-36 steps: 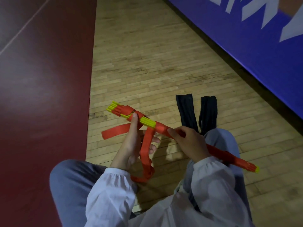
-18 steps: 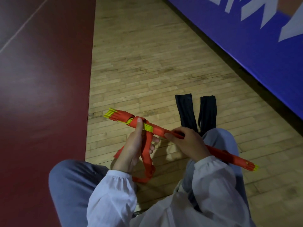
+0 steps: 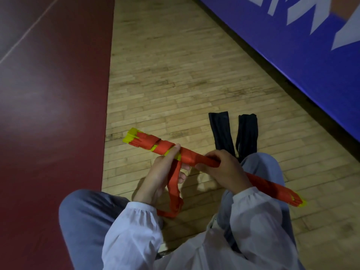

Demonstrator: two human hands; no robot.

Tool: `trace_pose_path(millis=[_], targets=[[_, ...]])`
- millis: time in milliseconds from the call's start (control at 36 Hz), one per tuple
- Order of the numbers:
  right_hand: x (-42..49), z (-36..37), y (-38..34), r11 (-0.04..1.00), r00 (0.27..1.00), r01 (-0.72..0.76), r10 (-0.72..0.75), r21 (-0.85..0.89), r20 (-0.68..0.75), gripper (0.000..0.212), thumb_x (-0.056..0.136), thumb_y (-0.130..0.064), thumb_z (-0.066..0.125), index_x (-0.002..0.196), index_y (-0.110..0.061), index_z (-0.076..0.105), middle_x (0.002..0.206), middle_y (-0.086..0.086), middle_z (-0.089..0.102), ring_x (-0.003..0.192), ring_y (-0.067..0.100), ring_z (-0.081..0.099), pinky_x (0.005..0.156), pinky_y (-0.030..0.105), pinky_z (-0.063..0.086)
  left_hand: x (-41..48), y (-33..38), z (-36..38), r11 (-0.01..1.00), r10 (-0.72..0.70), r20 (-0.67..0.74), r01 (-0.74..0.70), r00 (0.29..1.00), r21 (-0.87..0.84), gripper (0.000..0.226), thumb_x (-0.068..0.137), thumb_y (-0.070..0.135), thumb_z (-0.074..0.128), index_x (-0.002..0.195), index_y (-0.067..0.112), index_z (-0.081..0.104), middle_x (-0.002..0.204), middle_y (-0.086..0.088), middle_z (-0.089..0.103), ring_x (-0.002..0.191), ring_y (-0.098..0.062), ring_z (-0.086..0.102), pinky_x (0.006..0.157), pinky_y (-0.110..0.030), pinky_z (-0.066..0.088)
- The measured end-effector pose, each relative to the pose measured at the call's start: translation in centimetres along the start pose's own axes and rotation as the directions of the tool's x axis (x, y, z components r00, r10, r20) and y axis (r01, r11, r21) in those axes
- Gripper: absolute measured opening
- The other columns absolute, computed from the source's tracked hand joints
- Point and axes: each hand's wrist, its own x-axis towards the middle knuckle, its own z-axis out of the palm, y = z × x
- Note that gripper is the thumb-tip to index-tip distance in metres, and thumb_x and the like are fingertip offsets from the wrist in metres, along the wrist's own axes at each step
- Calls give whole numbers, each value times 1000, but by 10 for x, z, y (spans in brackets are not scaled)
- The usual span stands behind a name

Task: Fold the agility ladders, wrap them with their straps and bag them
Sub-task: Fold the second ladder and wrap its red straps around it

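Note:
A folded agility ladder (image 3: 196, 155), a bundle of yellow rungs wound in orange strap, lies slanted across my lap above the wooden floor. My right hand (image 3: 224, 170) grips the bundle at its middle. My left hand (image 3: 163, 172) holds the loose orange strap (image 3: 174, 184), thumb pressed against the bundle near its left end. The strap's free part hangs in a loop down to the floor between my knees. Two black bags (image 3: 221, 133) (image 3: 247, 133) lie flat on the floor just beyond my right knee.
A blue padded wall (image 3: 292, 55) with white lettering runs along the right side. A dark red floor zone (image 3: 48, 114) borders the wooden strip (image 3: 175, 65) on the left. My knees in grey-blue trousers frame the work.
The free strap end that stuck out to the left has been pulled in, and another turn of strap now sits around the bundle's left part. My right hand has stayed in place.

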Motion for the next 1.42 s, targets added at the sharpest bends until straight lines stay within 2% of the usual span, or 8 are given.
trace_pose_path(millis=[83,361,639,750,889,1000,1278,1417], targets=[[1,2,3,1000,1000,19,-19,-8,-12,51,70,-47,79,109,-19,62,106,-3,55,98,13,55,89,33,47,1,-1,0,999,-27,-30,26,999,-26,46,96,43,48,87,2,65,67,-13,66,41,-19,55,39,-23,45],[3,6,3,998,996,51,-53,-24,-76,55,63,-44,86,105,-21,60,105,-7,51,99,14,56,91,40,49,3,0,-6,998,-51,-25,50,998,-48,66,93,61,34,85,3,65,63,-14,64,41,-20,53,41,-23,44],[4,4,4,998,996,55,-56,-11,-69,56,63,-43,86,106,-22,57,104,-9,48,101,12,53,90,35,48,5,-6,-4,996,89,-104,-90,991,0,37,96,33,53,80,2,64,63,-12,64,38,-17,49,39,-21,41],[7,-2,7,999,999,27,-28,42,30,50,71,-56,75,107,-27,56,104,-10,51,99,10,53,87,31,46,4,-6,-5,992,124,-106,-122,987,28,37,95,33,56,74,2,63,60,-12,61,37,-17,46,39,-22,39],[6,-1,8,999,993,-33,33,-8,109,65,70,-78,46,109,-28,60,97,-8,63,96,12,60,90,36,48,2,-7,-7,992,122,-75,-119,990,34,44,95,37,55,67,3,64,62,-15,60,39,-18,47,42,-24,40],[6,1,8,999,996,-39,40,-10,74,49,83,-65,55,110,-25,62,99,-6,65,97,14,60,92,40,48,0,-6,-6,995,95,-67,-94,993,18,43,96,37,53,74,1,64,65,-12,64,42,-17,51,41,-23,43],[4,5,8,1000,998,-22,23,17,-61,42,77,-62,65,104,-30,65,92,-12,64,95,15,61,94,46,46,-1,-2,-4,999,18,-7,-18,1000,-35,25,92,25,60,86,1,62,63,-9,62,43,-17,54,41,-23,46],[5,5,6,1000,994,-9,10,11,-111,33,76,-55,71,98,-32,63,87,-19,61,93,13,60,95,46,44,1,-2,-1,999,17,-43,-19,999,-27,34,90,37,62,85,4,64,64,-10,62,43,-18,54,41,-23,46]])
